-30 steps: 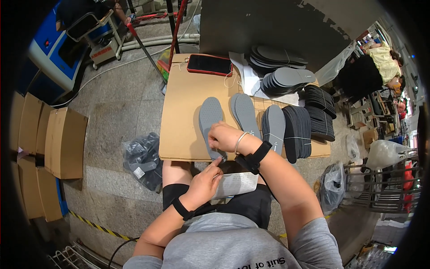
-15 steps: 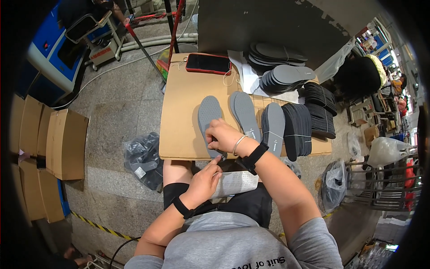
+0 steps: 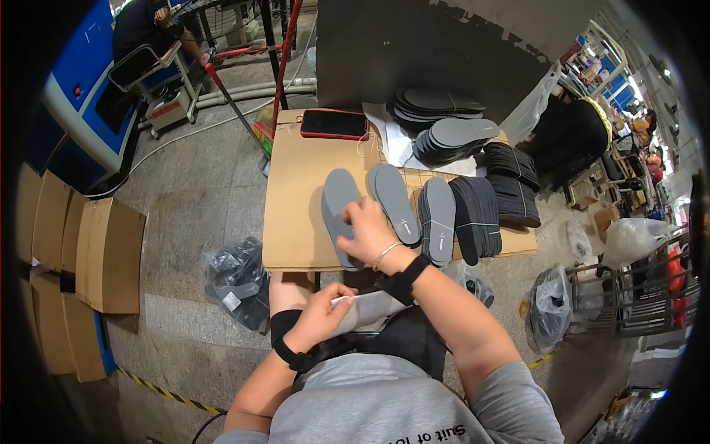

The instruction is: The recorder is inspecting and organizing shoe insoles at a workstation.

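Note:
A grey insole (image 3: pixel 342 188) lies lengthwise on the cardboard-topped table, leftmost in a row. My right hand (image 3: pixel 367 235) is over its right side, fingers bent, with a gap between thumb and forefinger. I make out nothing between them. Below the table edge, my left hand (image 3: pixel 319 318) pinches one edge of a whitish sheet (image 3: pixel 362 312) above my lap. Right of my right hand lie a few more grey insoles (image 3: pixel 390 194), then a tied bundle of grey insoles (image 3: pixel 439 214) and a thicker dark bundle (image 3: pixel 477 214).
More insole stacks (image 3: pixel 455 135) stand at the table's back right, some on white paper. A red-edged phone (image 3: pixel 334 124) lies at the back left of the cardboard (image 3: pixel 292 222). Plastic bags (image 3: pixel 237 277) and cardboard boxes (image 3: pixel 111 255) are on the floor at left. A grey panel (image 3: pixel 444 52) rises behind.
My left hand has moved down and left, away from the insole's near end, and the sheet's edge is now lifted in it. My right thumb and forefinger have spread apart.

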Tool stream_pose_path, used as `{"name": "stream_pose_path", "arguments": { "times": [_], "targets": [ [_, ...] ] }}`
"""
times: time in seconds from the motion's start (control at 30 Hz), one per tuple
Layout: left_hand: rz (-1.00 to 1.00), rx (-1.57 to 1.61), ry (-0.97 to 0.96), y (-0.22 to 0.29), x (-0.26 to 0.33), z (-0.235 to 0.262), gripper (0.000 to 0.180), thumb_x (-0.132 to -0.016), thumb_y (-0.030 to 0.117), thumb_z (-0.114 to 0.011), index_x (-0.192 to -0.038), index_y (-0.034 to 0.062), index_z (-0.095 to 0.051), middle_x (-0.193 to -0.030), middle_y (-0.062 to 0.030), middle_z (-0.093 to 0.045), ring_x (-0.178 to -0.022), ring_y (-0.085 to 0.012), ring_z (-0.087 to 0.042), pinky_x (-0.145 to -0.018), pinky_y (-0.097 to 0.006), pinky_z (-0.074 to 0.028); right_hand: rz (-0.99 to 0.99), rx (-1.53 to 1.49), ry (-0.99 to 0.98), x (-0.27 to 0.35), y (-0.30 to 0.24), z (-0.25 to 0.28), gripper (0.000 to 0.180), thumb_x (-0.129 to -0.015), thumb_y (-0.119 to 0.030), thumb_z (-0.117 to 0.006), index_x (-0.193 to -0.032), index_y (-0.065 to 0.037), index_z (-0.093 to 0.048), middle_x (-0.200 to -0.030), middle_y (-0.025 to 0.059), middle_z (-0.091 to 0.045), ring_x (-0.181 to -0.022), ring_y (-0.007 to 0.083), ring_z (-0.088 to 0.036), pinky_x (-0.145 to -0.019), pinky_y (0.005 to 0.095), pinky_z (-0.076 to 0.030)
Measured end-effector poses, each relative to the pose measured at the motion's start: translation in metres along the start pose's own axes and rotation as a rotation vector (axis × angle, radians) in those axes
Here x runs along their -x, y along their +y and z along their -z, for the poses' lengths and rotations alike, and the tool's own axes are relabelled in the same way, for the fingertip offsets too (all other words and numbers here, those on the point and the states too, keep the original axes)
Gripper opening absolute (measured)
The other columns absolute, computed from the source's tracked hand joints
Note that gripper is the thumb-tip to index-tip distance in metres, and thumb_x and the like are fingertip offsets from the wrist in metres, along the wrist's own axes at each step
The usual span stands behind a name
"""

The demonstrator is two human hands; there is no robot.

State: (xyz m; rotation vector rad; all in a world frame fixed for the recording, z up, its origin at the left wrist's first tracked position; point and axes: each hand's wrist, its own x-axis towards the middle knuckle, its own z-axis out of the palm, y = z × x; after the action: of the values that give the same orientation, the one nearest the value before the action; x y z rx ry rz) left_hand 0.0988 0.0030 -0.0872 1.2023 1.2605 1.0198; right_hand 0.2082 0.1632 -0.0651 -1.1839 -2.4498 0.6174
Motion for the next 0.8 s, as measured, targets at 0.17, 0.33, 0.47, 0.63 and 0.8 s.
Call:
{"name": "stream_pose_path", "arguments": {
  "times": [0.17, 0.33, 0.47, 0.63, 0.8],
  "targets": [
    [0.118, 0.169, 0.055, 0.012, -0.001, 0.023, 0.009, -0.089, 0.011, -0.057, -0.094, 0.0046, -0.056, -0.087, 0.0018, -0.055, -0.082, -0.0056, -0.051, -0.074, -0.021, -0.042, -0.013, 0.114, 0.085, 0.024, 0.026, 0.044, 0.043, -0.068, -0.026, -0.070, -0.103, -0.005, -0.056, -0.110, 0.0160, -0.052, -0.105, 0.0347, -0.046, -0.088, 0.0421, -0.039],
    [0.155, 0.331, 0.082, -0.001, -0.004, 0.042, 0.011, -0.087, 0.013, -0.061, -0.092, 0.0054, -0.055, -0.087, 0.0028, -0.057, -0.078, -0.0047, -0.051, -0.072, -0.020, -0.042, 0.129, -0.253, -0.472, 0.059, 0.019, 0.045, 0.033, -0.074, -0.029, -0.066, -0.098, -0.007, -0.063, -0.090, 0.0140, -0.065, -0.088, 0.0299, -0.061, -0.084, 0.0409, -0.040],
    [-0.024, -0.375, 0.252, 0.029, -0.006, 0.035, 0.021, -0.083, 0.012, -0.062, -0.100, 0.0037, -0.054, -0.092, -0.0051, -0.061, -0.087, -0.0145, -0.057, -0.084, -0.030, -0.042, 0.042, -0.309, -0.354, 0.065, 0.012, 0.042, 0.019, -0.076, -0.022, -0.064, -0.086, -0.005, -0.066, -0.076, 0.0144, -0.065, -0.074, 0.0294, -0.063, -0.071, 0.0367, -0.047],
    [-0.362, -1.026, 0.300, 0.044, -0.011, 0.013, 0.017, -0.080, 0.009, -0.059, -0.097, 0.0061, -0.060, -0.092, -0.0067, -0.062, -0.092, -0.0255, -0.058, -0.098, -0.048, -0.029, 0.010, -0.330, -0.386, 0.060, 0.005, 0.040, 0.017, -0.076, -0.018, -0.065, -0.086, -0.005, -0.065, -0.078, 0.0135, -0.065, -0.076, 0.0293, -0.062, -0.073, 0.0373, -0.045],
    [-0.226, -0.796, 0.183, 0.026, -0.017, 0.014, 0.014, -0.081, 0.007, -0.056, -0.093, 0.0044, -0.063, -0.086, -0.0093, -0.063, -0.088, -0.0263, -0.058, -0.097, -0.045, -0.031, 0.207, -0.146, -0.140, 0.068, -0.006, 0.033, 0.017, -0.076, -0.015, -0.066, -0.090, -0.006, -0.064, -0.080, 0.0089, -0.064, -0.082, 0.0244, -0.059, -0.081, 0.0347, -0.041]
  ]
}}
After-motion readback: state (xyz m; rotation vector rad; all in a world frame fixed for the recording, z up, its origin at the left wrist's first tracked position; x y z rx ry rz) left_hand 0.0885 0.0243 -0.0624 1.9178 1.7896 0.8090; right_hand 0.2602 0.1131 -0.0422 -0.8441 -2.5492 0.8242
